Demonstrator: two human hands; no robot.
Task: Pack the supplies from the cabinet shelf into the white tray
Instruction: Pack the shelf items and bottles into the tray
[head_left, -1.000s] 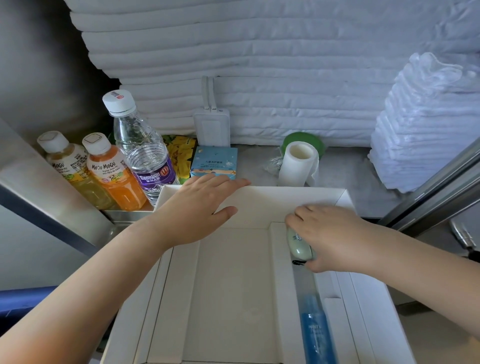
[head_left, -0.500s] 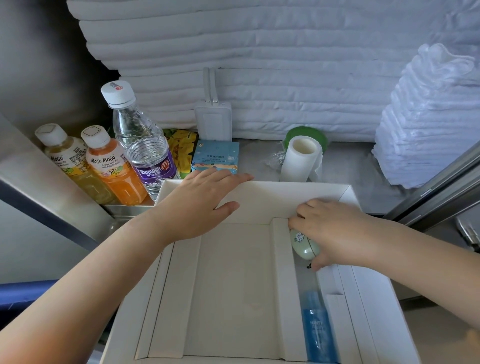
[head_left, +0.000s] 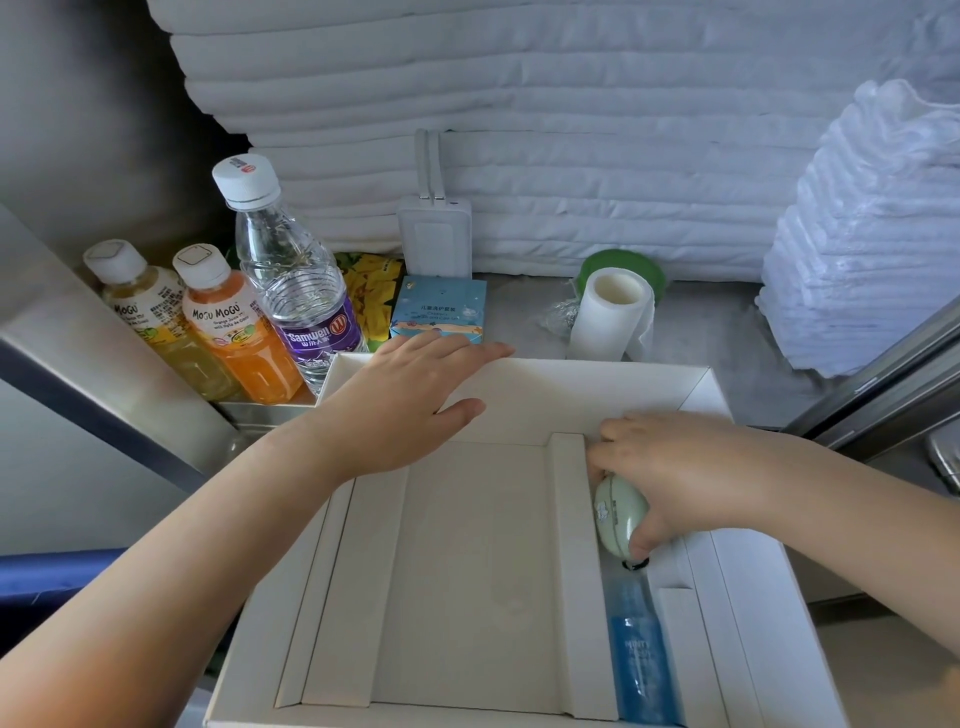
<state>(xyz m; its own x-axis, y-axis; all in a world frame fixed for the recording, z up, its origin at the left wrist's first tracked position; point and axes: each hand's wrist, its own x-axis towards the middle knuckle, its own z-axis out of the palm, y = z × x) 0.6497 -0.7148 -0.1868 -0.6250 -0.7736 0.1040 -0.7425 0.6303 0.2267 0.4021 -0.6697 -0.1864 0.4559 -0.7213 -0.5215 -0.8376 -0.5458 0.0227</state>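
The white tray (head_left: 571, 400) lies just in front of the cabinet shelf (head_left: 727, 332). A water bottle (head_left: 296, 280) stands beyond the tray's far left corner. The left hand (head_left: 405, 400) rests flat, fingers straight, on the tray's far wall. The right hand (head_left: 691, 467) grips a pale green case (head_left: 618, 512) in the tray's narrow right compartment, beyond a blue tube (head_left: 641, 670).
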